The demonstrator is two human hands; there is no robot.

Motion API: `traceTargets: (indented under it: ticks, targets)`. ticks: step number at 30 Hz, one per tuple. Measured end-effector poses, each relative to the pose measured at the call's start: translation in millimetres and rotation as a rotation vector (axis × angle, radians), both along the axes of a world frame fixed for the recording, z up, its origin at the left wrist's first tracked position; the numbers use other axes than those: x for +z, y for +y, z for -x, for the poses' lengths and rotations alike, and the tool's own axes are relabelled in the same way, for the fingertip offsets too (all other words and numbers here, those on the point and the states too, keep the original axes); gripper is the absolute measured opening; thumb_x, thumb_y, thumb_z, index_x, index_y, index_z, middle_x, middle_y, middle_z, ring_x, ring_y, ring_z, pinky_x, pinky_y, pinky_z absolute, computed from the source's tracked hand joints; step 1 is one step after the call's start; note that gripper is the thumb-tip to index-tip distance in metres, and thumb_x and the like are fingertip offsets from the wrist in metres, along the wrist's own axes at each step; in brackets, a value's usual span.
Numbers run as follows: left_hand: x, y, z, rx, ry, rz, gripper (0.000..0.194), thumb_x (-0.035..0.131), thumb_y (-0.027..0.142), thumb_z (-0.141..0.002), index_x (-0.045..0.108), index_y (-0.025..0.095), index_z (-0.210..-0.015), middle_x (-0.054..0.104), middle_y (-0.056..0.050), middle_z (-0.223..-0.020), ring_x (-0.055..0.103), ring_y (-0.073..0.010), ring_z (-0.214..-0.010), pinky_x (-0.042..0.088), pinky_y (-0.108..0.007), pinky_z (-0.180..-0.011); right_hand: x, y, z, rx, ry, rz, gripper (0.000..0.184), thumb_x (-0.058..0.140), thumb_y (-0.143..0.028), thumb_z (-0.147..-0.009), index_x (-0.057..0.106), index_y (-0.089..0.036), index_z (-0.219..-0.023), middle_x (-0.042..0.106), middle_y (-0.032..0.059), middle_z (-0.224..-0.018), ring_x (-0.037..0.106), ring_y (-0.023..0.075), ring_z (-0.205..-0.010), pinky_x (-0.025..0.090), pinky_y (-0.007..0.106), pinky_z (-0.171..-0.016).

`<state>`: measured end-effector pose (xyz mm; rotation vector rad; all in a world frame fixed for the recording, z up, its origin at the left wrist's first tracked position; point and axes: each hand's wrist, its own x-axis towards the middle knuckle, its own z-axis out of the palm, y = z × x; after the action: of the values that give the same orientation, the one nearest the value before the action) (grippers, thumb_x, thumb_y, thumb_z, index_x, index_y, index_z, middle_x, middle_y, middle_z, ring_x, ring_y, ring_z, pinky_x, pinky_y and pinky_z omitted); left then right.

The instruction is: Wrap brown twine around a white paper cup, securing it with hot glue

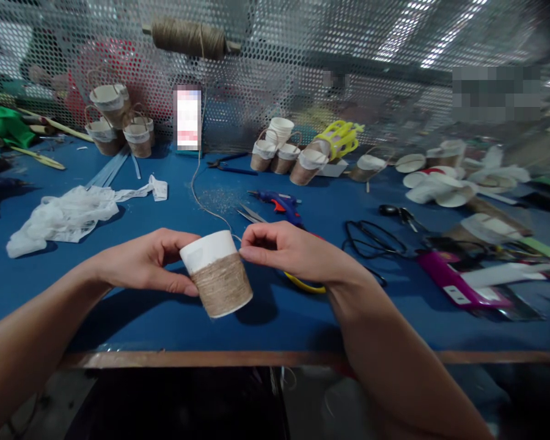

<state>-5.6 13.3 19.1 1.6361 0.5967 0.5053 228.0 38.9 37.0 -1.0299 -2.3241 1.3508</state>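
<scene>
A white paper cup (pixel 220 275), wrapped in brown twine over its lower part, is tilted above the blue table. My left hand (pixel 158 263) grips it from the left side, thumb low on the twine. At the cup's right edge, my right hand (pixel 275 247) pinches the jute twine (pixel 197 192). That strand runs up across the table to a spool of twine (pixel 187 38) on the mesh panel. Just beyond my right hand lie scissors (pixel 252 212) and a blue hot glue gun (pixel 282 203). The fingertips behind the cup are hidden.
Crumpled white lace (pixel 68 214) lies on the left. Twine-wrapped small baskets (pixel 112 116) stand at the back left, others (pixel 305 165) at the back centre. A lit phone (pixel 187 119) leans against the mesh. A black cable (pixel 371 238) and a purple packet (pixel 458 281) lie right.
</scene>
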Motion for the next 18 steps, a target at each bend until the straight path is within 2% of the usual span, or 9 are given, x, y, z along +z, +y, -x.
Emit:
traceTargets:
  ticks: [3, 5, 9, 13, 15, 18]
  targets:
    - [1.3, -1, 1, -0.004, -0.004, -0.032, 0.022, 0.065, 0.008, -0.070, 0.060, 0.016, -0.090, 0.067, 0.000, -0.083, 0.060, -0.0111, -0.074, 0.049, -0.021, -0.071, -3.0, 2, 0, 0.015, -0.002, 0.009, 0.019, 0.051, -0.036, -0.080, 0.050, -0.017, -0.075, 0.049, -0.0020, -0.070, 0.045, 0.0094, -0.063, 0.038, 0.024, -0.059]
    - [1.8, -2, 1, -0.006, 0.013, -0.050, 0.021, 0.064, 0.010, -0.071, 0.060, 0.015, -0.090, 0.068, -0.001, -0.082, 0.060, -0.0115, -0.073, 0.049, -0.021, -0.070, -4.5, 2, 1, -0.002, 0.016, 0.005, 0.016, 0.051, -0.033, -0.080, 0.052, -0.017, -0.080, 0.054, -0.0002, -0.077, 0.050, 0.0104, -0.070, 0.041, 0.025, -0.065]
    - [-0.2, 0, -1, 0.022, 0.055, -0.111, 0.022, 0.064, 0.015, -0.072, 0.060, 0.014, -0.093, 0.068, -0.002, -0.086, 0.060, -0.0134, -0.077, 0.048, -0.024, -0.072, -5.5, -1, 4, -0.221, 0.086, -0.149, 0.016, 0.054, -0.026, -0.078, 0.054, -0.018, -0.091, 0.059, 0.0036, -0.095, 0.055, 0.0137, -0.086, 0.043, 0.029, -0.077]
    - [-7.6, 4, -4, 0.177, 0.033, -0.143, 0.028, 0.065, 0.018, -0.072, 0.058, 0.014, -0.099, 0.067, -0.003, -0.092, 0.060, -0.0145, -0.084, 0.047, -0.027, -0.078, -4.7, -2, 7, -0.424, 0.100, -0.246, 0.011, 0.054, -0.025, -0.077, 0.053, -0.016, -0.082, 0.060, 0.0033, -0.081, 0.056, 0.0136, -0.074, 0.045, 0.029, -0.068]
    - [-13.1, 6, -7, 0.246, 0.014, -0.153, 0.032, 0.065, 0.020, -0.072, 0.056, 0.013, -0.101, 0.066, -0.005, -0.097, 0.059, -0.0149, -0.086, 0.046, -0.028, -0.081, -4.1, -3, 8, -0.421, 0.096, -0.201, 0.015, 0.053, -0.029, -0.078, 0.053, -0.015, -0.082, 0.060, 0.0037, -0.080, 0.056, 0.0133, -0.071, 0.045, 0.029, -0.065]
    - [-20.6, 8, -11, 0.331, 0.018, -0.208, 0.034, 0.064, 0.024, -0.073, 0.056, 0.012, -0.104, 0.063, -0.008, -0.105, 0.058, -0.0167, -0.091, 0.043, -0.031, -0.086, -4.3, -5, 9, -0.295, 0.091, -0.025, 0.030, 0.055, -0.037, -0.077, 0.052, -0.014, -0.097, 0.061, 0.0074, -0.093, 0.059, 0.0155, -0.080, 0.047, 0.031, -0.070]
